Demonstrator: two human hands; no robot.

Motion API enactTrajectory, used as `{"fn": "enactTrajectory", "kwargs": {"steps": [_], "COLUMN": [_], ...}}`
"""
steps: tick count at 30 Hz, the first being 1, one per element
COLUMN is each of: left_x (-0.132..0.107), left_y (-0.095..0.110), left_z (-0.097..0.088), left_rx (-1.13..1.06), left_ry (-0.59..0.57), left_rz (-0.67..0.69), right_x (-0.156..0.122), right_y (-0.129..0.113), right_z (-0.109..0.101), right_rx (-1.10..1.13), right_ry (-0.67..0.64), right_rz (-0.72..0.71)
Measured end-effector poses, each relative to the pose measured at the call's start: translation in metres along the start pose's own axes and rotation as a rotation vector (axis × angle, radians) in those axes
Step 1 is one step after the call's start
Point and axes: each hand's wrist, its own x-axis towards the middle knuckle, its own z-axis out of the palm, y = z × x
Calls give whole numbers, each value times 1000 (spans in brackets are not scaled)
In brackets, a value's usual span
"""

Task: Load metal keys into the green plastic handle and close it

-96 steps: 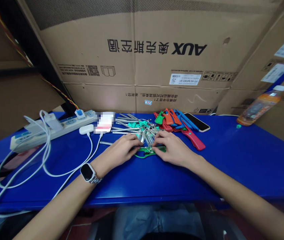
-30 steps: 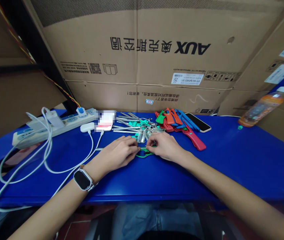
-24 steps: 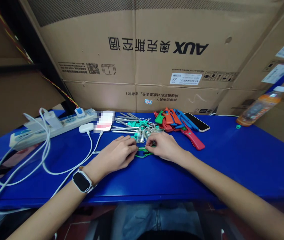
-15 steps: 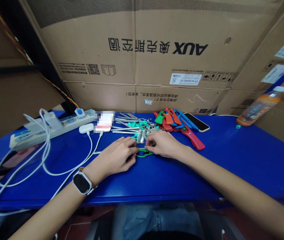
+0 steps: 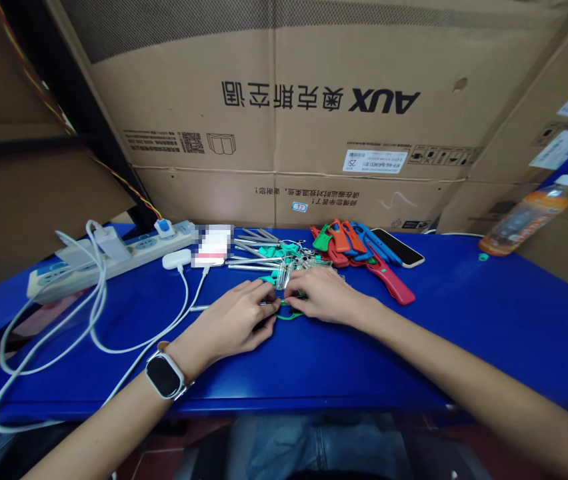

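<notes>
Compared with half a second earlier, left hand (image 5: 237, 320) and right hand (image 5: 321, 297) now nearly touch, both pinching the mostly hidden green snips (image 5: 290, 315), lying left-right on the blue counter (image 5: 464, 333).

green snips (image 5: 290, 315) mostly hidden under hands, blurred patch (image 5: 212, 245) unreadable

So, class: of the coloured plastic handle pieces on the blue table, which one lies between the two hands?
The green handle piece, flat between left hand and right hand; the red, orange and blue ones lie heaped farther back.
</notes>
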Motion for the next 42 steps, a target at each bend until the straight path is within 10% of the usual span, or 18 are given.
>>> {"fn": "enactTrajectory", "kwargs": {"steps": [13, 31, 42], "left_x": [1, 3, 2], "left_y": [1, 4, 3], "left_z": [2, 3, 4], "left_rx": [46, 11, -8], "left_ry": [-13, -19, 13], "left_rz": [4, -46, -46], "right_x": [-3, -14, -29], "right_y": [-8, -5, -12], "right_z": [10, 21, 7], "right_rx": [97, -2, -193], "right_ry": [88, 180, -12], "right_rz": [206, -7, -154]}}
